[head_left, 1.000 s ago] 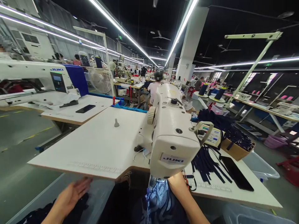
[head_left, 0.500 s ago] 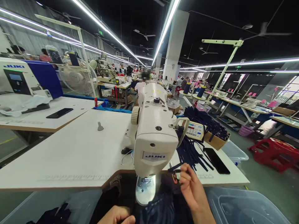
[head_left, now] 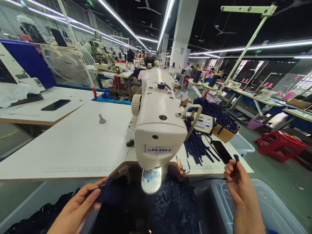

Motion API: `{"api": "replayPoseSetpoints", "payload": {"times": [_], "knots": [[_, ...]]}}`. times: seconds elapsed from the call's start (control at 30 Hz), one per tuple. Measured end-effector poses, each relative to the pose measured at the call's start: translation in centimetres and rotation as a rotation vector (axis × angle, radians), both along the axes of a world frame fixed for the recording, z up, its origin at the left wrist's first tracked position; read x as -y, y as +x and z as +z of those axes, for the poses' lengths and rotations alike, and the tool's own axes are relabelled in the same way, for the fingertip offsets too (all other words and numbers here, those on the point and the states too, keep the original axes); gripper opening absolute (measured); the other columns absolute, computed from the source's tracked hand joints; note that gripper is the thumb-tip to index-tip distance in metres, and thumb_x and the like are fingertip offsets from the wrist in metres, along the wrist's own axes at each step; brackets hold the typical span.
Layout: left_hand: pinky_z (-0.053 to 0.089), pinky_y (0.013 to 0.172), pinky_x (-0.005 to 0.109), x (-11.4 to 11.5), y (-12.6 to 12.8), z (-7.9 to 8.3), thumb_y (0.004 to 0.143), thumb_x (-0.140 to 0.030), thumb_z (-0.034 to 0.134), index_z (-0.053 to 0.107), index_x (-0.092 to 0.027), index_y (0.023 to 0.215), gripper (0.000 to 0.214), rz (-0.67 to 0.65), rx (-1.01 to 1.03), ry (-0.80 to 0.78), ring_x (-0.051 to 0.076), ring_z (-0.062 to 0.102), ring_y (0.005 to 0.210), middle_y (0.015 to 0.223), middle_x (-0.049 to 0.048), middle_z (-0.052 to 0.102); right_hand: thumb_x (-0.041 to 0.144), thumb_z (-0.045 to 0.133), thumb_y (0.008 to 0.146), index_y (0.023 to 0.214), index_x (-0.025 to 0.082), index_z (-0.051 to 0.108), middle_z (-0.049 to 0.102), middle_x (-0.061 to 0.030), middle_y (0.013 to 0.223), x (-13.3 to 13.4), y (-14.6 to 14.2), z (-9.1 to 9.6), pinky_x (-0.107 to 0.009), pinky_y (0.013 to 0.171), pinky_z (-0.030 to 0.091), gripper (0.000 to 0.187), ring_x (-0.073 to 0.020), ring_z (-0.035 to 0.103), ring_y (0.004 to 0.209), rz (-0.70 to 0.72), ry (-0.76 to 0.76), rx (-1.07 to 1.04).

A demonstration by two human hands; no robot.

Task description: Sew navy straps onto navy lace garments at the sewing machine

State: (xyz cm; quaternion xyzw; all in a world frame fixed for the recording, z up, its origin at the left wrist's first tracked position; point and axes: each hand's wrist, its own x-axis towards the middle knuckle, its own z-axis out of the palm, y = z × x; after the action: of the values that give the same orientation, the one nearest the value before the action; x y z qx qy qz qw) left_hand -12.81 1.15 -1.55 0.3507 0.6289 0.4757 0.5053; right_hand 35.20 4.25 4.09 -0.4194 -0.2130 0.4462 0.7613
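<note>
My left hand (head_left: 77, 205) pinches dark navy fabric (head_left: 110, 192) between thumb and fingers, left of the sewing machine's lit bed (head_left: 151, 182). Off to the right, my right hand (head_left: 237, 182) is closed round a narrow navy strap (head_left: 236, 158). Its short end sticks up above the fingers, and a thin dark length runs left from the hand below the table edge. More navy fabric with a raised pattern (head_left: 174, 201) lies below the white sewing machine (head_left: 159, 123). The far end of the strap is lost in the dark cloth.
Orange-handled thread snips (head_left: 179, 164) lie right of the machine head. Beside them are a pile of navy straps (head_left: 198, 146), a phone (head_left: 221, 151) and a control panel (head_left: 203, 123). Clear plastic bins (head_left: 220, 198) stand below the table. A red stool (head_left: 280, 146) is at right.
My right hand has moved outward to the right, drawing a strap with it. My left hand has moved left and up with the fabric. The view has tilted down.
</note>
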Motion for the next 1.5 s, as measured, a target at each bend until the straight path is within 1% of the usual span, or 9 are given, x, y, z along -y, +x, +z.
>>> {"api": "replayPoseSetpoints", "payload": {"times": [0.1, 0.27, 0.4, 0.57, 0.67, 1.03, 1.17, 1.3, 1.5], "knots": [[0.048, 0.057, 0.019, 0.3, 2.2, 1.5, 0.070, -0.052, 0.069, 0.057, -0.034, 0.115, 0.051, -0.133, 0.070, -0.062, 0.007, 0.051, 0.060, 0.113, 0.0000, 0.061, 0.030, 0.081, 0.067, 0.099, 0.015, 0.064, 0.061, -0.0004, 0.084, -0.2, -1.7, 0.5, -0.013, 0.050, 0.048, 0.039, -0.0066, 0.056, 0.065, 0.082, -0.055, 0.159], [0.050, 0.065, 0.020, 0.8, 5.3, 3.0, 0.074, -0.061, 0.060, 0.063, -0.028, 0.113, 0.051, -0.248, -0.052, -0.090, 0.022, 0.058, 0.104, 0.117, 0.0045, 0.062, 0.036, 0.065, 0.084, 0.099, 0.020, 0.061, 0.052, 0.0053, 0.062, 0.3, -6.3, -0.3, -0.014, 0.041, 0.029, 0.022, -0.0046, 0.036, 0.046, 0.327, -0.101, 0.461], [0.051, 0.085, 0.027, 0.9, 7.7, 3.3, 0.073, -0.056, 0.063, 0.069, -0.024, 0.087, 0.035, -0.412, -0.301, 0.068, 0.021, 0.062, 0.097, 0.097, 0.0026, 0.069, 0.030, 0.060, 0.086, 0.084, 0.018, 0.063, 0.061, 0.0017, 0.067, 1.6, -11.6, -0.7, -0.020, 0.056, 0.040, 0.013, -0.0092, 0.050, 0.057, 0.631, -0.142, 0.817], [0.052, 0.077, 0.022, 1.1, 10.7, 3.9, 0.076, -0.049, 0.063, 0.066, -0.028, 0.105, 0.036, -0.460, -0.347, 0.207, 0.019, 0.066, 0.089, 0.097, 0.0012, 0.071, 0.027, 0.059, 0.087, 0.095, 0.021, 0.063, 0.064, 0.0035, 0.078, 2.8, -16.0, -0.6, -0.021, 0.066, 0.043, 0.011, -0.0098, 0.057, 0.065, 0.804, -0.103, 0.954], [0.051, 0.072, 0.019, 1.1, 11.9, 4.4, 0.078, -0.048, 0.060, 0.070, -0.025, 0.092, 0.028, -0.491, -0.373, 0.267, 0.017, 0.066, 0.079, 0.086, 0.0007, 0.072, 0.029, 0.059, 0.087, 0.100, 0.022, 0.061, 0.066, 0.0036, 0.082, 3.3, -16.6, -0.6, -0.020, 0.068, 0.044, 0.015, -0.0098, 0.060, 0.067, 0.814, -0.070, 0.972], [0.046, 0.061, 0.015, 0.8, 12.7, 4.0, 0.082, -0.049, 0.050, 0.060, -0.023, 0.085, 0.027, -0.539, -0.551, 0.249, 0.012, 0.060, 0.066, 0.073, -0.0030, 0.065, 0.033, 0.059, 0.089, 0.093, 0.020, 0.068, 0.071, -0.0003, 0.081, 3.6, -16.8, -0.3, -0.020, 0.070, 0.048, 0.016, -0.0126, 0.065, 0.074, 0.763, 0.012, 1.085], [0.047, 0.061, 0.015, 1.3, 12.5, 3.5, 0.084, -0.049, 0.049, 0.061, -0.024, 0.092, 0.029, -0.554, -0.544, 0.271, 0.012, 0.063, 0.068, 0.079, -0.0019, 0.069, 0.041, 0.055, 0.090, 0.090, 0.018, 0.064, 0.069, 0.0003, 0.072, 3.7, -16.9, -1.1, -0.018, 0.059, 0.047, 0.025, -0.0105, 0.064, 0.062, 0.917, -0.066, 0.852], [0.047, 0.062, 0.014, 1.4, 12.4, 3.2, 0.087, -0.040, 0.049, 0.063, -0.027, 0.093, 0.020, -0.614, -0.583, 0.488, 0.010, 0.062, 0.064, 0.077, -0.0029, 0.068, 0.047, 0.048, 0.091, 0.103, 0.017, 0.052, 0.070, -0.0018, 0.075, 3.2, -16.5, -1.9, -0.015, 0.042, 0.040, 0.033, -0.0087, 0.060, 0.050, 1.100, -0.168, 0.560], [0.046, 0.061, 0.014, 1.5, 13.0, 2.9, 0.090, -0.031, 0.046, 0.060, -0.026, 0.093, 0.015, -0.632, -0.682, 0.648, 0.009, 0.060, 0.060, 0.072, -0.0033, 0.065, 0.033, 0.045, 0.093, 0.098, 0.020, 0.060, 0.071, 0.0005, 0.080, 3.2, -16.1, 0.1, -0.016, 0.049, 0.046, 0.020, -0.0087, 0.062, 0.055, 1.058, -0.141, 0.914]]}}
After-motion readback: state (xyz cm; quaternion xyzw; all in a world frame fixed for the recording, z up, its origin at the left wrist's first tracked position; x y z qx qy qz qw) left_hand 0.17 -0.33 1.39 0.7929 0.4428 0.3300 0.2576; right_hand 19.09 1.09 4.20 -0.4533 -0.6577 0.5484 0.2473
